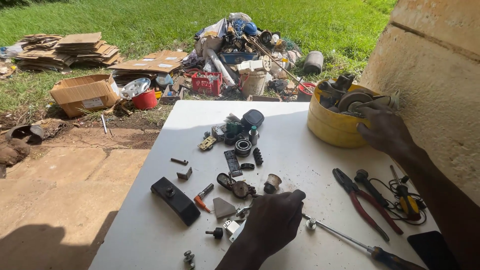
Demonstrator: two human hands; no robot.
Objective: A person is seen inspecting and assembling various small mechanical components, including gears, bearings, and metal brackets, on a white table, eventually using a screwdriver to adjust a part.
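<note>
On the white table [310, 150], left of the yellow tub [330, 127], the left hand [275, 217] rests fisted over small metal parts [232, 226]; what its grip pinches, I cannot tell. The right hand [385, 131] presses the tub's side, fingers spread.

screwdriver [370, 246] handle cut off, left hand [274, 218] hiding parts

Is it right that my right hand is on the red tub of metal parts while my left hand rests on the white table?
Not quite: in the head view the tub is yellow, not red. Your right hand is on it, and your left hand rests on the white table.
</note>
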